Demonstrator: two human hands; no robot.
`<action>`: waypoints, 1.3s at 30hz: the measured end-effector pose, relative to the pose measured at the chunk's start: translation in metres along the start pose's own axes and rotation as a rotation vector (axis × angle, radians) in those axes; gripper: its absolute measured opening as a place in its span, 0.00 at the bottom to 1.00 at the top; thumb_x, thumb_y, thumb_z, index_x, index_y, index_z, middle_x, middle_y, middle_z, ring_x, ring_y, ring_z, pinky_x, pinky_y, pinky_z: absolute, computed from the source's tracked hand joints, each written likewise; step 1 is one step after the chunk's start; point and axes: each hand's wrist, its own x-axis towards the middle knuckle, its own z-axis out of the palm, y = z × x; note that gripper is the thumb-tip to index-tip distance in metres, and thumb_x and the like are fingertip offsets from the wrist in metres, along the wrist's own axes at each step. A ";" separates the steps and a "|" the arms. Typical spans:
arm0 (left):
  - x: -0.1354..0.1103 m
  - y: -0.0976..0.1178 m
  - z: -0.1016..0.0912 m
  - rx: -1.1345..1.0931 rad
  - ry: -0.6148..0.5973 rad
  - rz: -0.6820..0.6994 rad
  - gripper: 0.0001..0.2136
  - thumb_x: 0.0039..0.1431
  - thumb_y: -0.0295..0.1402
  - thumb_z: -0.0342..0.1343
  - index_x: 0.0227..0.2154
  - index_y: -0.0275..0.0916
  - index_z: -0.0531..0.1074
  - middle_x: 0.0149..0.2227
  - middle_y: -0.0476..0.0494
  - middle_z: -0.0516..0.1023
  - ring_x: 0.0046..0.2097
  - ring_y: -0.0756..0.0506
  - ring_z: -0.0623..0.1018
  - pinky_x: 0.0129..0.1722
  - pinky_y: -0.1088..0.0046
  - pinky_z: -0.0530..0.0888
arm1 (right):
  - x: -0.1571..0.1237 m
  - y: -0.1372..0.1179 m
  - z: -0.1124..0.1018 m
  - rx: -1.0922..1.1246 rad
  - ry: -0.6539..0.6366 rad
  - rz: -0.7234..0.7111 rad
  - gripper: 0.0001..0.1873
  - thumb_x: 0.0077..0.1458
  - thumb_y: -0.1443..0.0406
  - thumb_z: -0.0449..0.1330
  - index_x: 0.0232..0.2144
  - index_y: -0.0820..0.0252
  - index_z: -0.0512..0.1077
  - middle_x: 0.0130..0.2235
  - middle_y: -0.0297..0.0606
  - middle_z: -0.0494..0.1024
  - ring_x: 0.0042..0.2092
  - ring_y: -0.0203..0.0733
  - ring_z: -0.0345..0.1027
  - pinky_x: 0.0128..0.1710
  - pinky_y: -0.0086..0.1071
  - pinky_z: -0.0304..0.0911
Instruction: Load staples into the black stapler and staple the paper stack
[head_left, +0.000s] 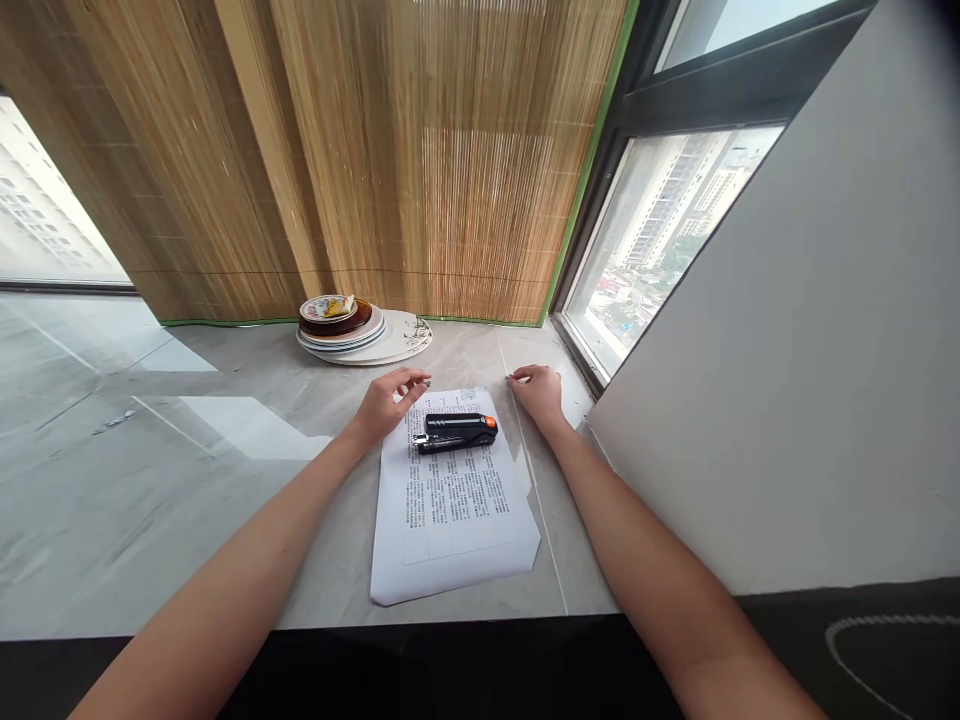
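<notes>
Pinches tiny bits in left hand and right hand, mid-frame, with stapler on paper, perhaps as weight.

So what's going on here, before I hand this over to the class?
A person has both hands near some printed paper. The left hand is by its far left corner, the right hand just beyond its right edge. Each seems to have something dark at the fingertips, too small to identify. Neither hand is on the black stapler, which lies on the paper. Stacked plates stand behind, by the blind.
</notes>
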 end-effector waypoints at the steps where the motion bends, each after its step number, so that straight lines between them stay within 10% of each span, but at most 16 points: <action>1: -0.001 0.001 0.000 -0.023 -0.008 0.005 0.14 0.67 0.42 0.58 0.46 0.40 0.81 0.43 0.42 0.84 0.37 0.46 0.78 0.37 0.69 0.73 | -0.001 -0.005 -0.002 0.016 0.030 -0.036 0.04 0.50 0.67 0.65 0.27 0.58 0.81 0.42 0.41 0.84 0.42 0.49 0.76 0.53 0.42 0.66; 4: -0.003 0.005 0.000 -0.123 -0.012 -0.020 0.13 0.65 0.42 0.62 0.46 0.40 0.83 0.41 0.42 0.85 0.37 0.46 0.79 0.40 0.68 0.75 | -0.011 -0.030 -0.010 0.190 0.014 -0.260 0.11 0.61 0.59 0.63 0.31 0.57 0.81 0.45 0.42 0.82 0.46 0.48 0.75 0.55 0.44 0.65; 11: -0.007 0.008 -0.001 -0.311 -0.009 -0.099 0.11 0.57 0.40 0.70 0.38 0.39 0.85 0.38 0.40 0.86 0.38 0.44 0.83 0.37 0.70 0.77 | -0.047 -0.070 -0.009 0.265 -0.684 -0.814 0.19 0.57 0.55 0.70 0.49 0.54 0.78 0.43 0.40 0.82 0.44 0.47 0.75 0.46 0.38 0.68; 19: -0.008 0.006 -0.002 -0.228 -0.004 -0.034 0.08 0.58 0.38 0.69 0.38 0.40 0.86 0.35 0.41 0.86 0.28 0.51 0.76 0.27 0.75 0.71 | -0.044 -0.061 -0.002 0.354 -0.362 -0.565 0.14 0.56 0.62 0.68 0.45 0.57 0.77 0.39 0.36 0.82 0.39 0.42 0.76 0.42 0.34 0.67; 39: -0.008 0.010 0.001 -0.035 -0.159 0.143 0.07 0.61 0.36 0.66 0.37 0.40 0.84 0.31 0.45 0.84 0.25 0.52 0.74 0.25 0.76 0.69 | -0.038 -0.048 0.002 0.316 -0.424 -0.556 0.15 0.53 0.60 0.71 0.43 0.57 0.78 0.39 0.35 0.83 0.39 0.42 0.77 0.43 0.34 0.67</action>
